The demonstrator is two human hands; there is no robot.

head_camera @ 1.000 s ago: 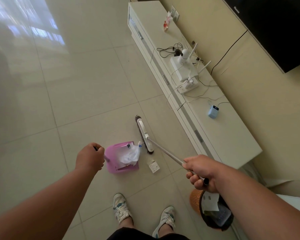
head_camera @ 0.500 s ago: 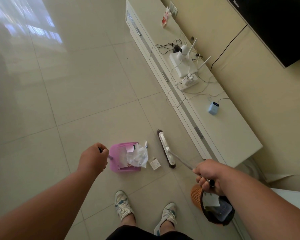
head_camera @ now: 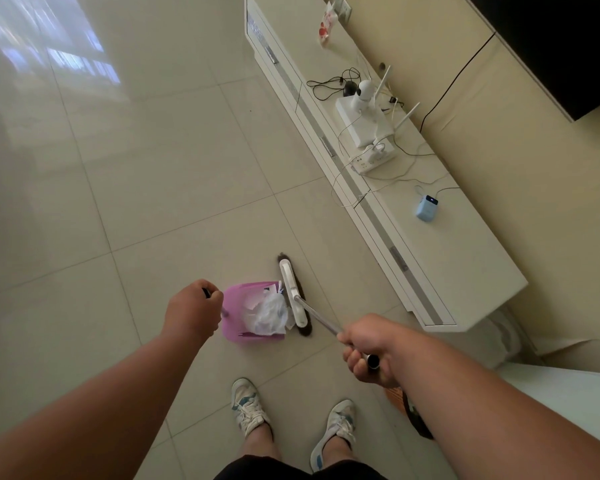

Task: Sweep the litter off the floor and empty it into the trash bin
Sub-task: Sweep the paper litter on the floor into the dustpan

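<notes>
A pink dustpan (head_camera: 236,306) lies on the tiled floor just ahead of my feet. It holds a crumpled clear plastic bag (head_camera: 266,313) and some white paper scraps. My left hand (head_camera: 193,310) is closed on the dustpan's dark handle. My right hand (head_camera: 368,348) grips the metal handle of the broom, whose white head (head_camera: 292,293) with dark bristles presses against the dustpan's open right edge. The trash bin (head_camera: 417,415), woven orange with a dark liner, is mostly hidden behind my right forearm.
A long white low cabinet (head_camera: 465,271) runs along the right wall, carrying a router, a camera, a power strip, cables and a small blue device (head_camera: 426,207). My two sneakers (head_camera: 250,407) stand on the floor below the dustpan. A dark screen hangs at the upper right.
The broom head swept left against the dustpan's mouth. The small white box that lay on the floor beside the dustpan is no longer visible there.
</notes>
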